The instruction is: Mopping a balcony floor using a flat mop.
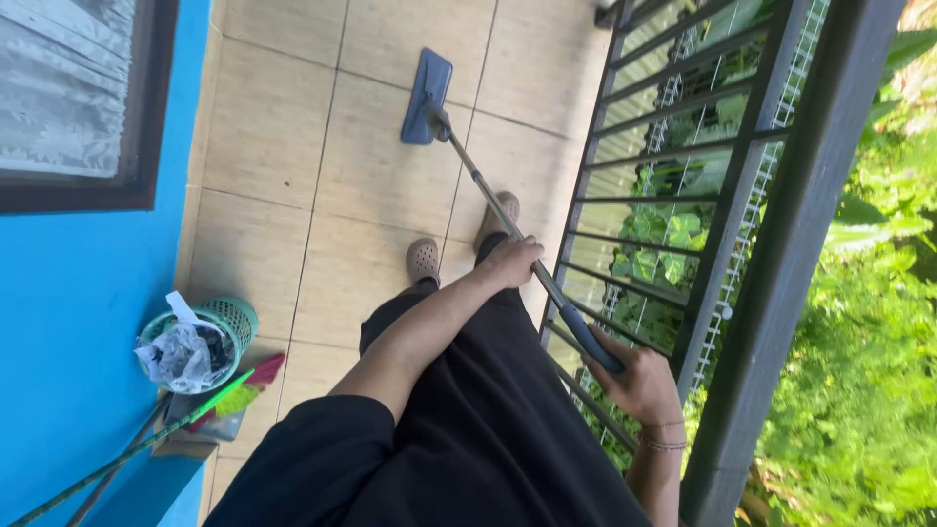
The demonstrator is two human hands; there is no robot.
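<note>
I hold a flat mop in both hands. Its blue rectangular head [427, 96] lies on the beige tiled floor [283, 176] ahead of my feet in tan clogs [422, 261]. My left hand [509, 262] is closed around the middle of the metal handle [478, 183], with the arm in a black sleeve reaching forward. My right hand [639, 381], with bracelets on the wrist, grips the dark blue grip at the handle's upper end, close to the railing.
A dark metal railing [742, 195] with white mesh runs along the right, with green plants beyond it. By the blue wall [68, 322] at left stand a green basket [232, 317] full of rubbish, a green-handled broom [127, 454] and a dustpan. A dark-framed window [88, 98] is above.
</note>
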